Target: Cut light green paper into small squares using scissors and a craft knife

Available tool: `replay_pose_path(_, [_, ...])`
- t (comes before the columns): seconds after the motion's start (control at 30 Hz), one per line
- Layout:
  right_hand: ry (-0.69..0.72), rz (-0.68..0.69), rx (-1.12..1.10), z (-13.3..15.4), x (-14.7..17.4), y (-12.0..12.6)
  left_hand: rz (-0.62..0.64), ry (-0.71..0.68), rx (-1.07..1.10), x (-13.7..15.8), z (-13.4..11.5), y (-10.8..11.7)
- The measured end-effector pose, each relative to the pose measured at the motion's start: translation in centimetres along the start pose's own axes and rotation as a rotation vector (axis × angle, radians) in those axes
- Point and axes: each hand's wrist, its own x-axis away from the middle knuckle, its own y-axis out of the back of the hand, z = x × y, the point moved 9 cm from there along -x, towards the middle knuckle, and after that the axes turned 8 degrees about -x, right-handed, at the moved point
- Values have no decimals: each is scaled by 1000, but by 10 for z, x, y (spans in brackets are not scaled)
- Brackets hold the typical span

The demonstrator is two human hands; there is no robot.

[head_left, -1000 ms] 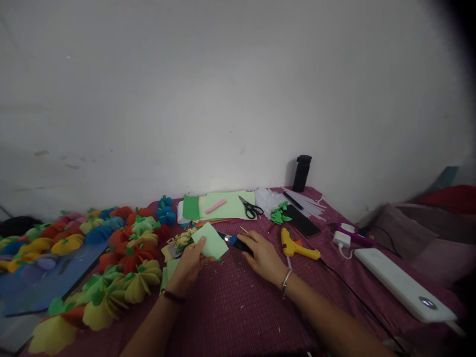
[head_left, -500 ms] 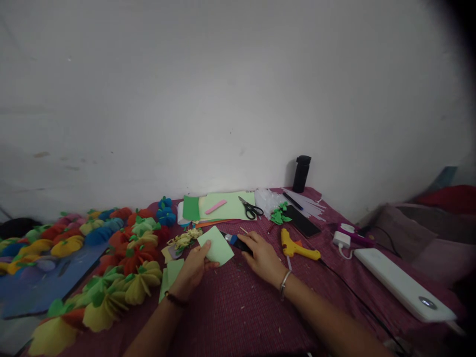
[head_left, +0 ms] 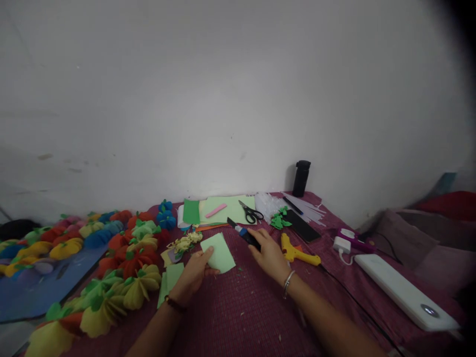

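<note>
Between thumb and fingers my left hand [head_left: 198, 270] grips a pale green square of paper [head_left: 220, 254], tilted above the cloth. My right hand [head_left: 268, 252] is wrapped round a utility knife [head_left: 246, 234] with a blue and black handle; its blade points up and left, apart from the paper. More pale green pieces [head_left: 173, 275] lie beside my left wrist. Behind them sits a small heap of yellowish paper bits [head_left: 186, 242]. Black-handled scissors [head_left: 252, 214] and a pink strip [head_left: 215, 210] rest on larger green sheets [head_left: 231, 202] near the wall.
Colourful paper pumpkins [head_left: 139, 258] crowd the left, some on a blue board [head_left: 52, 285]. To the right are a yellow glue gun [head_left: 297, 252] with its cord, a phone [head_left: 302, 225], green leaf cutouts [head_left: 280, 218], a black bottle [head_left: 301, 178] and a white power bank [head_left: 405, 292].
My right hand has drawn the knife slightly right, away from the paper, and its blade now shows clearly. The green square in my left hand has turned a little.
</note>
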Motion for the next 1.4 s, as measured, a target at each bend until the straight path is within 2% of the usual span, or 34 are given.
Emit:
replay_pose_path(0.1, [-55,34,110,-27,-5,-1,2,-41,-33,1,-5,-1])
replay_pose_path(0.2, [-108,120,243,-53,-8,-7,66,-123,-85,5,-15,-10])
replay_pose_path(0.3, [-135,143,287,-64,-10,-7,105,-174,-173,7,-20,-16])
replay_pose_path(0.4, [-66,63,133,-45,-12,0,81,-194,-257,6,-19,-16])
replay_pose_path(0.5, [25,62,-238,-13,-9,-4,97,-193,-270,4,-15,-23])
replay_pose_path(0.6, [-23,160,-576,6,-2,-26,106,-219,-311,7,-14,-32])
replay_pose_path(0.67, [-99,209,-707,8,3,-41,90,-246,-361,11,-16,-37])
replay_pose_path(0.83, [-257,166,-709,-4,7,-56,77,-280,-411,17,-22,-44])
replay_pose_path(0.93, [-293,145,-717,-8,6,-55,104,-266,-383,16,-21,-44])
replay_pose_path(1.03, [-315,141,-824,-8,6,-56,173,-220,-359,15,-13,-46])
replay_pose_path(1.23, [-510,236,-1004,-10,17,-68,352,-133,-304,23,-1,-57])
replay_pose_path(1.4, [-479,365,-931,-4,22,-73,368,-115,-376,24,-9,-50])
